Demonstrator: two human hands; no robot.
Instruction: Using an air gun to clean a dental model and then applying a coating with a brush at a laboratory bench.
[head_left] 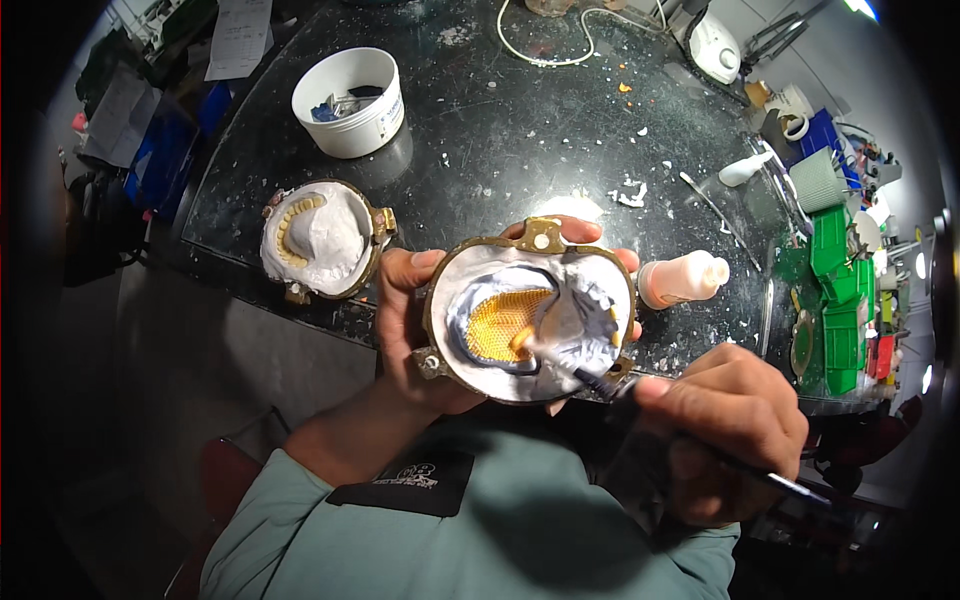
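Observation:
My left hand (405, 320) cups a round brass dental flask half (528, 310) filled with white plaster, with a yellow mesh-textured patch (505, 322) at its centre. My right hand (730, 430) grips a thin dark-handled brush (600, 380); its pale tip touches the plaster beside the yellow patch. A second brass flask half (322, 240), holding white plaster and a curved row of yellowish teeth, lies on the dark worktop (520, 130) to the left.
A white round tub (352, 100) with small items stands at the back left. A small pale bottle (685, 278) lies right of the flask. A metal spatula (715, 205), green bins (840, 300), a white cable (545, 45) and paper sheets (238, 38) surround the bench.

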